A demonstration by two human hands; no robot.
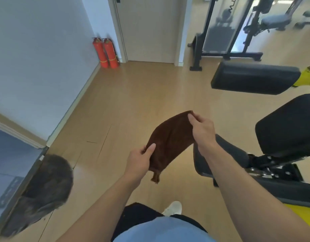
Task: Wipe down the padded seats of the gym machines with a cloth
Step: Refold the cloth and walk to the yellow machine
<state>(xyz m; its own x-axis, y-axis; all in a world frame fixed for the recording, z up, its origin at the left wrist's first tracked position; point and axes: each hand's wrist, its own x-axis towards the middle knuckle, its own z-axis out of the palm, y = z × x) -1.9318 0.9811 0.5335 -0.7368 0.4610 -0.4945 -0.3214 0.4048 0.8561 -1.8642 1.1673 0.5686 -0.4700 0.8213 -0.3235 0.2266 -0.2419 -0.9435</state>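
A brown cloth point(170, 142) hangs stretched between both hands above the wooden floor. My left hand point(139, 162) grips its lower near edge, thumb on top. My right hand point(202, 131) pinches its upper far corner. To the right stands a yellow-framed machine with black padded parts: a long pad point(253, 76) further off, a large seat pad point(288, 127) nearer, and a lower pad point(203, 165) partly hidden behind my right forearm. The cloth touches none of the pads.
Two red fire extinguishers point(106, 53) stand by the white wall next to a closed door point(147, 28). A black-framed weight machine point(225, 32) and a bench point(274, 20) stand at the back right. A mirror point(19, 172) runs along the left wall. My white shoe point(173, 208) shows below.
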